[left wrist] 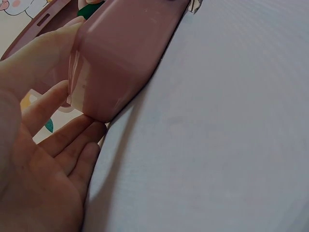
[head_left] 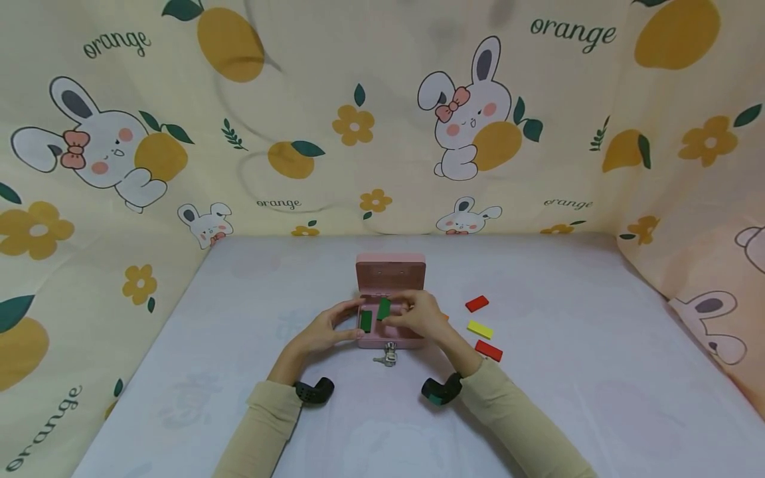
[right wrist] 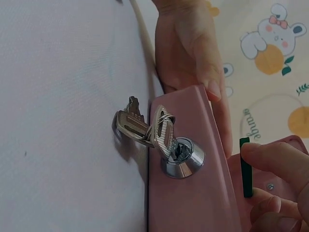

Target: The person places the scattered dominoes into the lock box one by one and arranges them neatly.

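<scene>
A pink metal cash box (head_left: 391, 344) stands on the table with its lid raised and a keyed lock on its front. My left hand (head_left: 323, 330) grips the box's left side, thumb by the front corner and fingers farther back, against the wall in the left wrist view. Inside, at the left, is a green block (head_left: 366, 321). Over the box's interior, my right hand (head_left: 423, 315) pinches another flat green block (right wrist: 246, 169) between thumb and fingers. The right hand covers much of the box's right half.
Right of the box lie a red block (head_left: 477, 304), a yellow block (head_left: 480, 329) and another red block (head_left: 489, 350). An orange block (head_left: 445, 318) peeks out behind the right hand. Keys (right wrist: 145, 128) hang from the lock. A patterned cloth (head_left: 382, 166) walls in the white table.
</scene>
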Tool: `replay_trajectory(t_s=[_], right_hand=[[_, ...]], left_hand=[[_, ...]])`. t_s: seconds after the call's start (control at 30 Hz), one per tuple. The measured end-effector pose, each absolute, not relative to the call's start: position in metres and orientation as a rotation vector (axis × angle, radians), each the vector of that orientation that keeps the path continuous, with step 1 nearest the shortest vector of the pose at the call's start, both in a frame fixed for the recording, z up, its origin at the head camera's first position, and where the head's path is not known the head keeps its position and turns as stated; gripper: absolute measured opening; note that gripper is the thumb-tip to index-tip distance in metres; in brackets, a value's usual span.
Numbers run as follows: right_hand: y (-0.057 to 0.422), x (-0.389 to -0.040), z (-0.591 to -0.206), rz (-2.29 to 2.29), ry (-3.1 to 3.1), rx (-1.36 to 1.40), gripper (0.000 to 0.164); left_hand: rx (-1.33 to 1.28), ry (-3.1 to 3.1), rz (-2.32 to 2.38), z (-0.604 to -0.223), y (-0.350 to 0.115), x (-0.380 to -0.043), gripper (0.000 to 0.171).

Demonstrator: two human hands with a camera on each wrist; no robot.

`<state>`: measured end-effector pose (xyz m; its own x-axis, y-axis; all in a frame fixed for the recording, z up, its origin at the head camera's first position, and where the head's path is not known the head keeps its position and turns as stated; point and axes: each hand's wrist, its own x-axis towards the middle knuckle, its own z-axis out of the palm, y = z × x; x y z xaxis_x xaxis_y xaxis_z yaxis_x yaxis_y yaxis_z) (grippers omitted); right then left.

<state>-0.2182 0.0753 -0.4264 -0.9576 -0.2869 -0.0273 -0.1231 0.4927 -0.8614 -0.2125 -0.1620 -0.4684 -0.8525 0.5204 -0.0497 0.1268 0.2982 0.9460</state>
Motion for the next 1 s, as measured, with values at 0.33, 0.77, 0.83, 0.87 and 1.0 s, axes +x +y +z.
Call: replay_trajectory(t_s=[0.33,0.77,0.83,0.87,1.0], right_hand=[[0.070,-0.221,-0.430,-1.429,2.587,-0.389,0.044],[0.063,-0.223,-0.429,-1.377,2.599,-0.510,0.045],[0.061,-0.224,-0.431,-1.365,2.608,-0.498,0.045],[0.060,-0.224,-0.431,-1.351,2.618,-0.490,0.045],[0.058,-0.226,-0.434,-1.299,2.661,-0.485,0.045]], left_hand=[[0.576,2.252,1.538,-0.468,-0.162,-0.213,0.069],[0.561,2.242,1.544,-0.469,-0.163,-0.213,0.069],[0.548,2.245,1.538,-0.469,-0.164,-0.213,0.069],[0.542,2.244,1.538,-0.469,-0.164,-0.213,0.069],[0.513,2.234,1.544,-0.469,-0.163,-0.214,0.070]])
